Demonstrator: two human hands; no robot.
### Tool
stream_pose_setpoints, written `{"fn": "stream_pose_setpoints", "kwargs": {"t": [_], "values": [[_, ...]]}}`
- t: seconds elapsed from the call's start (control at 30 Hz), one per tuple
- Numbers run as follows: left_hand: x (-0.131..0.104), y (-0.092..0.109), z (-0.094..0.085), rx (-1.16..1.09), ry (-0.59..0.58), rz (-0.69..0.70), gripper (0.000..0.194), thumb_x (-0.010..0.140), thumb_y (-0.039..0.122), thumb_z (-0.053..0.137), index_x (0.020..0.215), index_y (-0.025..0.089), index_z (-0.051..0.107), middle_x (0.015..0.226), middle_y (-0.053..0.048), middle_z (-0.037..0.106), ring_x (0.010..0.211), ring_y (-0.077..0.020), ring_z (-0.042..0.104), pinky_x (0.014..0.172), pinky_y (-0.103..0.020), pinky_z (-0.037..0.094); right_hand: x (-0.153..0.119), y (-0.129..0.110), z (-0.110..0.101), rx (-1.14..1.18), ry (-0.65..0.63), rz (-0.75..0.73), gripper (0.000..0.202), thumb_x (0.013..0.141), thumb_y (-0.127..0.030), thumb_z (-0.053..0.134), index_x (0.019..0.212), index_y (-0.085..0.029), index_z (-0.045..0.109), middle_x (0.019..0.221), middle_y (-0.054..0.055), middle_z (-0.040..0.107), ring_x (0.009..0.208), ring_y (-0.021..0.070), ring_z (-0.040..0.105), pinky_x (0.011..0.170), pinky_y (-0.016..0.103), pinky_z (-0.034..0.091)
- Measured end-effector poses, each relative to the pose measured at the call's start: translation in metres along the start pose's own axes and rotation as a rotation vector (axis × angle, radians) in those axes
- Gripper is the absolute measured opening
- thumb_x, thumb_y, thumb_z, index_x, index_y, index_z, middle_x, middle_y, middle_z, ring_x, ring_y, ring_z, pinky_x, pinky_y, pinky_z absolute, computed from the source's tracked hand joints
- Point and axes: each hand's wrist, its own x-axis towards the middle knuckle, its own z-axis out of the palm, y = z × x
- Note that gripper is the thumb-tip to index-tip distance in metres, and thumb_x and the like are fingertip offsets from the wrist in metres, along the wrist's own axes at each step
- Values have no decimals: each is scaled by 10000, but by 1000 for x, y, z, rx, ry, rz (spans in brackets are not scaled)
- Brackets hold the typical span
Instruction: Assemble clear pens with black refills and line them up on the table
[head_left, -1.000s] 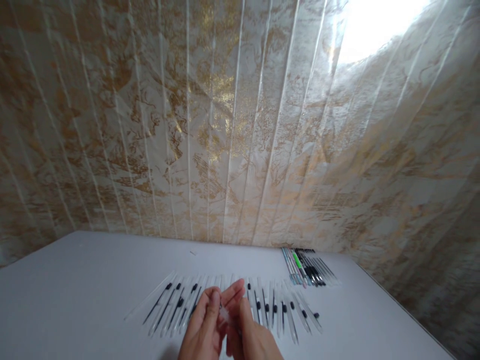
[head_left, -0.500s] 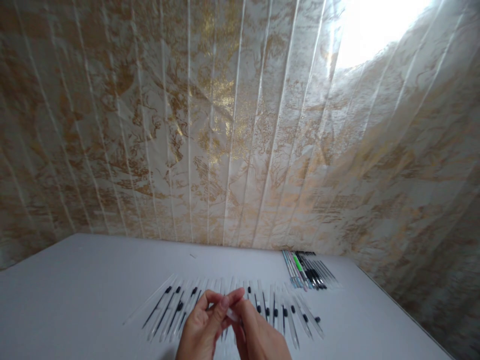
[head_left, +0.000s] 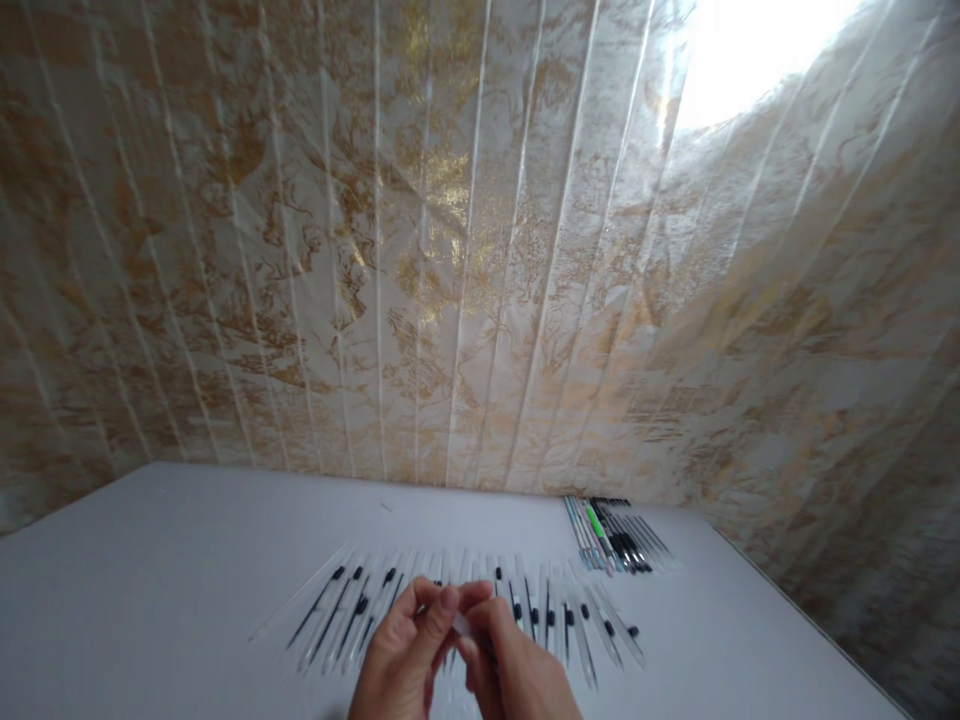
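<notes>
My left hand [head_left: 405,645] and my right hand [head_left: 519,668] meet at the bottom middle of the view, fingers curled and pinching. Between their fingertips shows a small whitish translucent piece [head_left: 463,626]; most of it is hidden, so its full shape cannot be made out. Behind and to both sides of the hands lies a row of clear pen barrels with black parts. A clear barrel with a dark refill [head_left: 324,628] is left of my left hand, and one with a black grip [head_left: 570,620] lies right of my right hand.
A group of pens [head_left: 592,535], one bright green, lies at the back right of the white table [head_left: 187,570], beside thin dark refills [head_left: 649,535]. A tiny scrap [head_left: 387,506] lies farther back. Behind the table hangs a gold-patterned curtain [head_left: 420,300].
Both hands stay together in the same place, with the right fingers shifting slightly around the whitish piece. The table appears a little higher in the view.
</notes>
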Motion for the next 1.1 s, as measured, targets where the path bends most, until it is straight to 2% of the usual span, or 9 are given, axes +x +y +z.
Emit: {"fn": "stream_pose_setpoints", "kwargs": {"t": [0.1,0.2,0.37,0.47,0.57,0.73,0.83,1.0,1.1], "values": [[-1,4,-1,132,-84,93,400,591,454,902,676,190,614,790,-51,787,564,-148,644,536,-227,506,3,-11,-12,260,-102,60,509,982,-619,260,907,-217,562,570,8,630,450,155,594,465,225,438],[-5,12,1,242,-136,86,366,669,495,842,758,179,680,924,-107,793,717,-203,692,620,-252,567,9,-29,-25,704,-278,210,447,959,-618,364,893,-200,505,572,-35,567,349,69,417,352,160,315],[-15,25,8,286,-189,-43,493,643,535,831,986,213,684,1164,-130,732,368,-155,582,302,-331,520,13,-50,-32,1183,-315,289,405,897,-586,512,858,-183,518,561,-64,536,339,34,391,339,125,336],[-17,26,9,288,-192,-95,442,637,509,845,912,219,655,846,-50,772,301,-146,541,260,-333,508,13,-50,-27,1234,-296,274,438,878,-613,540,811,-181,518,553,-63,545,332,27,405,326,122,341],[-17,26,7,281,-213,-155,399,691,515,807,883,205,644,522,33,656,270,-177,541,262,-328,508,12,-50,-19,1293,-280,271,494,829,-669,577,783,-181,519,522,-67,544,308,32,409,300,131,349],[-22,36,9,328,-193,-241,479,684,539,801,1016,234,640,851,-45,773,295,-165,581,259,-275,471,12,-55,-12,1504,-282,304,529,764,-697,628,777,-174,549,480,-65,541,291,45,397,296,151,366],[-25,40,12,377,-190,-226,506,692,607,764,1051,279,625,960,-41,773,289,-136,566,255,-255,454,12,-59,-15,1498,-319,277,527,791,-696,602,764,-171,566,452,-73,518,285,39,379,299,139,338],[-18,34,2,360,-289,-247,351,739,553,754,822,226,655,536,20,661,281,-117,509,311,-241,474,8,-65,-13,1452,-267,409,553,758,-721,627,673,-182,536,454,-80,493,281,12,295,270,123,259],[-11,32,-8,305,-245,-270,348,736,502,781,909,210,706,651,-27,724,462,-165,642,445,-253,563,-1,-71,3,1511,-92,538,615,657,-779,677,779,-191,544,444,-98,486,272,18,268,259,132,209]]}}
